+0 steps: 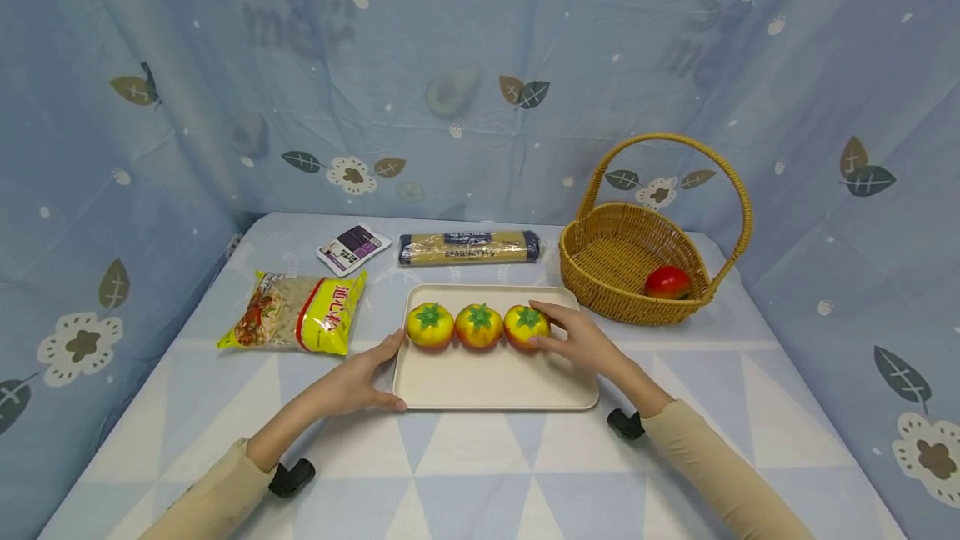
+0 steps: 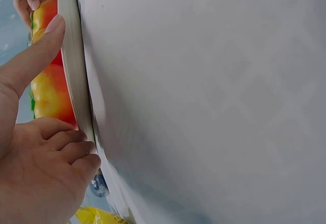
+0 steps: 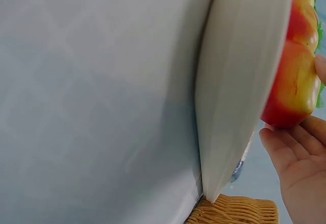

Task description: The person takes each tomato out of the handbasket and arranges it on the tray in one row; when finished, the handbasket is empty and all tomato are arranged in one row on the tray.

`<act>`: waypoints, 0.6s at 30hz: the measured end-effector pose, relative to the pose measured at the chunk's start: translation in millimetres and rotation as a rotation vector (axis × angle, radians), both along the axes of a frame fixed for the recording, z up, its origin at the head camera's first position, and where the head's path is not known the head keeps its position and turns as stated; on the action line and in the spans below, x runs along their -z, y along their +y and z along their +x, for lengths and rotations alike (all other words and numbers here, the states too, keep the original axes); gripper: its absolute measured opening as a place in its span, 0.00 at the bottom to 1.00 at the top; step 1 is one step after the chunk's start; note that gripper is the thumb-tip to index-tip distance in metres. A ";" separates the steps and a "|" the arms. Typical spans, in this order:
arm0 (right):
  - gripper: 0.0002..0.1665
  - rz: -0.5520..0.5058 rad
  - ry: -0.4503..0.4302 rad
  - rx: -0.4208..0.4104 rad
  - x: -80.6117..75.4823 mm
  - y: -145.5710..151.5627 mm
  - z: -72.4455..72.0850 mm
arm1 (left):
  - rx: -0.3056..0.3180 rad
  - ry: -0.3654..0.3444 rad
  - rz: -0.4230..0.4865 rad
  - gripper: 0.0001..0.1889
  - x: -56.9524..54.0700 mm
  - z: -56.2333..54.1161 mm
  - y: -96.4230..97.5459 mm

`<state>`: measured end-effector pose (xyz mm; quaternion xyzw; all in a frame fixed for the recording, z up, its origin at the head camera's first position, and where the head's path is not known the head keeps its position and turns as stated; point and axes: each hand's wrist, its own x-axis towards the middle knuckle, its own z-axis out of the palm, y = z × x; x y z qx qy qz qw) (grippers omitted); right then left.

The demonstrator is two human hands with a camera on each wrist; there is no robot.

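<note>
Three yellow-red tomatoes with green leafy tops sit in a row along the far half of a cream tray [image 1: 480,386]: a left one [image 1: 430,326], a middle one [image 1: 478,326] and a right one [image 1: 522,325]. My right hand [image 1: 577,340] holds the right tomato between thumb and fingers; the right wrist view has this tomato [image 3: 291,89] with the fingertips at its side. At the tray's left edge, my left hand [image 1: 360,379] is spread, thumb by the near corner and fingers farther up. In the left wrist view its fingers [image 2: 76,152] rest against the tray's rim [image 2: 76,56].
A wicker basket [image 1: 600,294] with a tall handle stands at the back right, a red fruit [image 1: 667,282] inside. Behind the tray lies a spaghetti pack [image 1: 468,248]. Left of it are a small white-and-purple packet [image 1: 354,249] and a yellow pasta bag [image 1: 296,312].
</note>
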<state>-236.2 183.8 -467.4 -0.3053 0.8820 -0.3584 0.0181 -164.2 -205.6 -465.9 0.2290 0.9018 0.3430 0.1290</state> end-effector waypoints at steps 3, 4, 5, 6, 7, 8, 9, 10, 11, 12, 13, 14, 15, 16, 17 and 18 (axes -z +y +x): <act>0.38 0.000 0.005 -0.003 -0.4 -0.2 0.2 | -0.001 0.000 0.002 0.59 0.7 -0.3 -0.3; 0.38 0.000 0.008 -0.004 -0.6 -0.3 0.3 | -0.001 -0.001 0.002 0.59 0.9 -0.4 -0.4; 0.38 0.000 0.010 -0.005 -0.9 -0.3 0.5 | -0.001 -0.001 0.003 0.59 1.1 -0.5 -0.5; 0.38 0.001 0.011 -0.005 -1.1 -0.2 0.5 | -0.001 -0.001 0.004 0.59 1.3 -0.6 -0.6; 0.39 0.004 0.012 -0.006 -1.2 -0.1 0.5 | -0.002 -0.001 0.004 0.59 1.5 -0.7 -0.7; 0.39 0.007 0.015 -0.007 -1.5 -0.1 0.6 | -0.001 0.000 0.004 0.59 1.6 -0.7 -0.9; 0.39 0.011 0.015 -0.004 -1.5 0.0 0.6 | -0.001 0.000 0.005 0.59 1.6 -0.8 -0.8; 0.39 0.013 0.016 -0.002 -1.6 0.2 0.6 | 0.000 0.002 0.006 0.59 1.5 -0.8 -0.8; 0.39 0.014 0.016 -0.002 -1.5 0.4 0.6 | 0.000 0.002 0.007 0.59 1.4 -0.9 -0.8; 0.40 0.016 0.016 -0.004 -1.4 0.6 0.5 | 0.001 0.003 0.008 0.59 1.2 -0.8 -0.8; 0.40 0.019 0.017 -0.004 -1.3 0.7 0.4 | 0.002 0.003 0.010 0.59 1.1 -0.8 -0.7; 0.40 0.021 0.017 -0.006 -1.2 0.9 0.3 | 0.003 0.003 0.010 0.59 0.9 -0.7 -0.7; 0.40 0.022 0.019 -0.006 -1.0 1.0 0.2 | 0.003 0.002 0.012 0.59 0.8 -0.8 -0.6; 0.40 0.023 0.019 -0.010 -0.8 1.1 0.1 | 0.004 0.002 0.013 0.59 0.7 -0.8 -0.6; 0.40 0.025 0.019 -0.012 -0.7 1.1 0.0 | 0.004 0.001 0.013 0.59 0.8 -0.8 -0.7; 0.40 0.030 0.020 -0.012 -0.7 1.0 0.0 | 0.004 0.000 0.014 0.59 0.9 -0.9 -0.8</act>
